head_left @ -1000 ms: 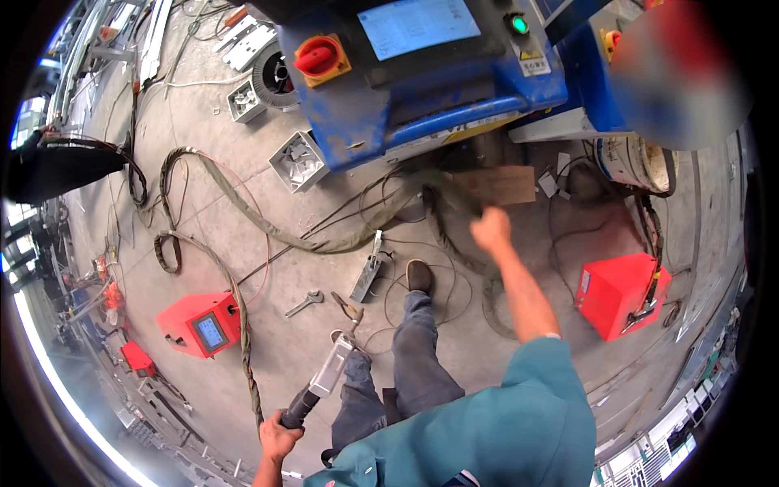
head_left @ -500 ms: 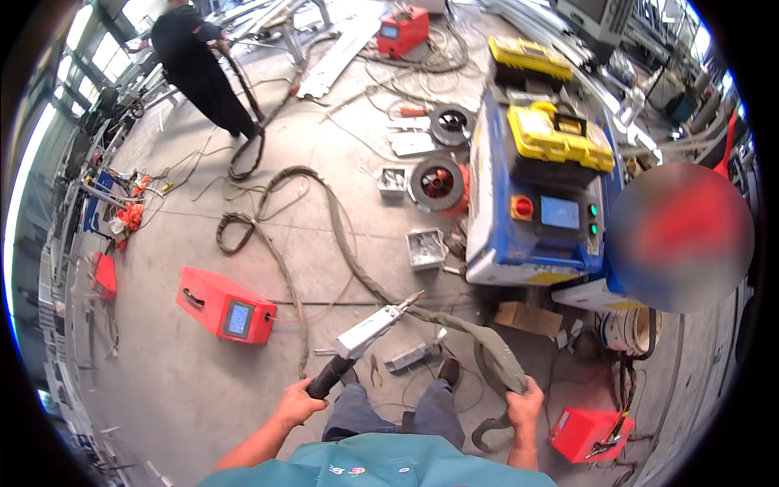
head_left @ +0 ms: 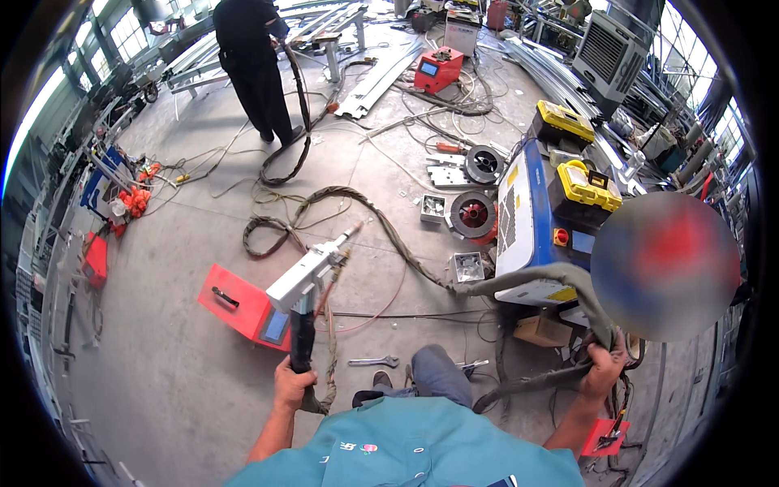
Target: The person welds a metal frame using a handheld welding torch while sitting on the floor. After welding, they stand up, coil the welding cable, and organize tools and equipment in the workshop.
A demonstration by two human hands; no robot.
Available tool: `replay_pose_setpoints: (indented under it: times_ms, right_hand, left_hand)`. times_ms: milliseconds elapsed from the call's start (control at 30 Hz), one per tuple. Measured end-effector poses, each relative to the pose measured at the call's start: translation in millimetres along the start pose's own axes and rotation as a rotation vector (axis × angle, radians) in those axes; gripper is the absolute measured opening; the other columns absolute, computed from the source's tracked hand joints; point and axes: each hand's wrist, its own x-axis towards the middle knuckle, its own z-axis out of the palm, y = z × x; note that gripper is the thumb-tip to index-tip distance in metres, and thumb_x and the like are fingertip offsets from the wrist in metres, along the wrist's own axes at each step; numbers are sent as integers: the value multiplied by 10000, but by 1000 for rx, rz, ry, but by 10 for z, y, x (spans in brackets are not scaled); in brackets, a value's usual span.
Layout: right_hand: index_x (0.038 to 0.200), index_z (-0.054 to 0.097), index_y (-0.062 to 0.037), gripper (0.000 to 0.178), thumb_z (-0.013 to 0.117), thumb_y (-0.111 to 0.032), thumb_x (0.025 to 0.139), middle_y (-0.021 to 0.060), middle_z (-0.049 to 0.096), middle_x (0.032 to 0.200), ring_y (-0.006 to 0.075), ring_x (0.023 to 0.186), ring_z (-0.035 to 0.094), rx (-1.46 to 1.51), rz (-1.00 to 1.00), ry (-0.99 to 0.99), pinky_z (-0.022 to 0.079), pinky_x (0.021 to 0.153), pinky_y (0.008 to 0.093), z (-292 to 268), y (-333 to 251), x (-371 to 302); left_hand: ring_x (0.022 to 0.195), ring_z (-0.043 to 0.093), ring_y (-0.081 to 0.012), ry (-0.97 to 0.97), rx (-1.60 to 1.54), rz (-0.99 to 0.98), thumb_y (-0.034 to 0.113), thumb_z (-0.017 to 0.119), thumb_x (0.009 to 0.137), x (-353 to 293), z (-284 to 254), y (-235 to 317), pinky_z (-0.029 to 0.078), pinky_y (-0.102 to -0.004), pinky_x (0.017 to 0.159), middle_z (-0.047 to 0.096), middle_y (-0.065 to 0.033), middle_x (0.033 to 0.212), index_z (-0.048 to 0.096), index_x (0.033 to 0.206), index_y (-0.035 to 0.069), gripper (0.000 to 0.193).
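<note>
My left hand (head_left: 290,385) is wrapped round the black grip of a handheld welding gun (head_left: 302,277), with a white-silver body and a thin nozzle angled up and away. A fabric-sleeved cable runs down from the grip past my wrist. On the right, my right hand (head_left: 602,372) is closed round a thick grey-green sleeved cable bundle (head_left: 531,278), raised in a bend in front of the blue and white machine (head_left: 519,219). From there the bundle trails left over the floor and curls into a loop. Beneath the gun stands a red wire feeder box (head_left: 235,302) with a small screen.
An adjustable wrench (head_left: 374,361) lies near my feet. Wire spools (head_left: 473,214), small metal boxes (head_left: 468,267) and a cardboard box (head_left: 542,330) sit by the machine, which carries yellow-lidded toolboxes (head_left: 586,188). Farther off, a person in dark clothes (head_left: 251,69) stands among cables.
My right hand has lifted the cable bundle up and to the right. The gun has swung left and stands more upright. My view has shifted, and my legs have changed position.
</note>
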Motion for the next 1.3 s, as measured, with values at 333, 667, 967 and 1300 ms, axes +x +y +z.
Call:
replay_pose_setpoints:
  times_ms: [333, 667, 967, 1300]
  right_hand:
    - [1222, 594, 57, 524, 614, -7, 703, 144, 664, 903, 167, 710, 613, 398, -69, -181, 471, 583, 246, 1680, -417, 451]
    - [1266, 549, 93, 599, 700, -5, 695, 197, 651, 908, 176, 713, 609, 521, -120, -352, 468, 558, 235, 3673, -381, 1888]
    - [1205, 608, 88, 580, 732, -5, 646, 162, 702, 888, 174, 722, 668, 506, -102, -345, 531, 676, 251, 5277, -759, 3047]
    - [1137, 651, 14, 467, 626, -23, 672, 155, 685, 920, 295, 791, 660, 44, -154, -684, 527, 697, 374, 6701, -276, 3309]
  left_hand:
    - [597, 601, -158, 88, -240, 77, -23, 702, 731, 638, -451, 310, 503, -287, 588, 610, -56, 725, 605, 1074, -1, 357]
    - [603, 610, -180, 76, -214, 108, -11, 721, 707, 2455, -201, 1422, 507, -309, 598, 608, -78, 706, 614, 1083, -29, 392]
    - [619, 607, -168, -17, -154, 240, 3, 728, 717, 4356, 138, 3010, 495, -300, 602, 620, -80, 734, 600, 1137, -41, 441]
    - [612, 583, -154, -428, -6, 211, 42, 758, 712, 6933, 803, 3962, 488, -275, 587, 594, -72, 750, 553, 1193, -38, 529]
